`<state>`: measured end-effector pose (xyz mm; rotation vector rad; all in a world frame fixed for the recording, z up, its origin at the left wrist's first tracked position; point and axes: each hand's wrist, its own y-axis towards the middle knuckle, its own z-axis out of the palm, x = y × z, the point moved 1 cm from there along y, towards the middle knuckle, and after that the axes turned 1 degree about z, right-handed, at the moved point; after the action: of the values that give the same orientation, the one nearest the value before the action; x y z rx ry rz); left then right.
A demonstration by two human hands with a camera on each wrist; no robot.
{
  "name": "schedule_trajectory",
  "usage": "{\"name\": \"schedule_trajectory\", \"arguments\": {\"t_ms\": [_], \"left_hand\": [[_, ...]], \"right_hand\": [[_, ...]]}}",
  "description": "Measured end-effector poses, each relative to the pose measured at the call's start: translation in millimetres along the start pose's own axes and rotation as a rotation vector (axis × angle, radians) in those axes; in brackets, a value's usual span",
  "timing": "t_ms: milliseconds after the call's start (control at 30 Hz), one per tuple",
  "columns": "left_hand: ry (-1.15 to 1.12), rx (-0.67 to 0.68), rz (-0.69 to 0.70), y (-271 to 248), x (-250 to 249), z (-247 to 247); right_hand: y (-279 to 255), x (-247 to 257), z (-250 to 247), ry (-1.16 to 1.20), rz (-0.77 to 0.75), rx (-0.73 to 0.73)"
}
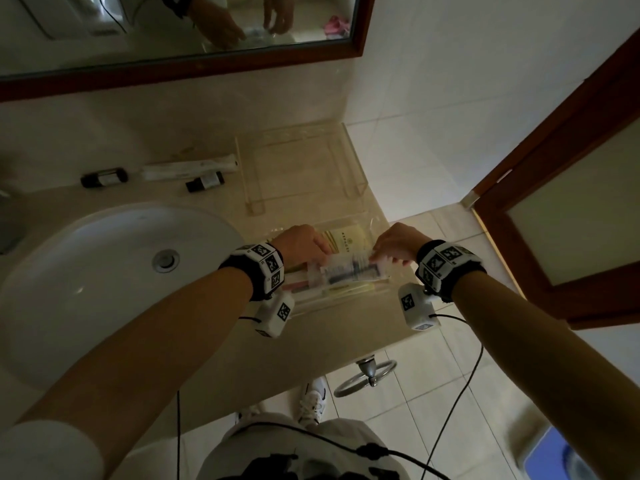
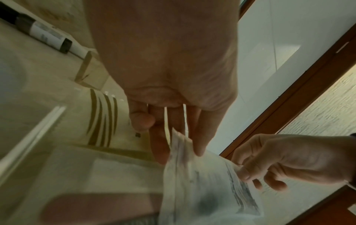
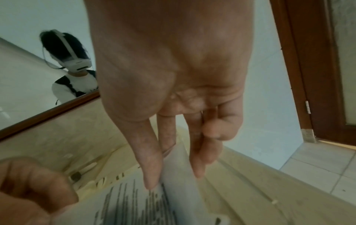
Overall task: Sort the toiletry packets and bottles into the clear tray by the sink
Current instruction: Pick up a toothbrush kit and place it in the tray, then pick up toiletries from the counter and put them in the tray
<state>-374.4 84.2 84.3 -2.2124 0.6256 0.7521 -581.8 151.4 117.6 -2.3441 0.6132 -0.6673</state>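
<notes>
Head view shows my left hand (image 1: 304, 244) and right hand (image 1: 394, 244) each pinching an end of a white printed paper packet (image 1: 349, 271) over the clear plastic tray (image 1: 379, 220), lower centre; I'd lower and release it next. Two dark bottles (image 1: 104, 177) wait upper left; wrist views show the pinching fingertips (image 3: 152, 182).

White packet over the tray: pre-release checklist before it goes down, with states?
1. Left hand pinches one end of the white packet: ok.
2. Right hand pinches the other end: ok.
3. Packet is over the clear tray: ok.
4. Free spot under the packet: cannot tell; a cream packet and other items already lie there.
5. Packet clear of the tray's front wall: cannot tell.
6. Items left on the counter: not ok; two dark bottles and a long white packet remain.
</notes>
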Motion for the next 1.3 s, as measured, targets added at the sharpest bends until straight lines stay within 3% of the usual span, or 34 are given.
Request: {"name": "schedule_trajectory", "arguments": {"t_ms": [333, 600, 733, 933, 1300], "left_hand": [[0.077, 0.118, 0.039, -2.4, -7.1, 3.9], [0.150, 0.068, 0.046, -6.7, -9.0, 0.0], [0.082, -0.089, 0.023, -6.1, -9.5, -9.2], [-0.066, -0.355, -0.032, -10.7, -0.5, -27.4], [-0.394, -0.696, -0.126, -53.4, 61.7, -87.1]], "right_hand": [[10.7, 1.3, 4.5, -0.223, 0.078, -0.019], [12.3, 7.6, 0.3, -0.307, 0.040, 0.023], [11.7, 9.5, -3.0, -0.141, -0.037, 0.000], [15.3, 25.9, -3.8, 0.328, -0.139, -0.010], [25.8, 134.9, 8.6, 0.625, -0.317, -0.034]]}}
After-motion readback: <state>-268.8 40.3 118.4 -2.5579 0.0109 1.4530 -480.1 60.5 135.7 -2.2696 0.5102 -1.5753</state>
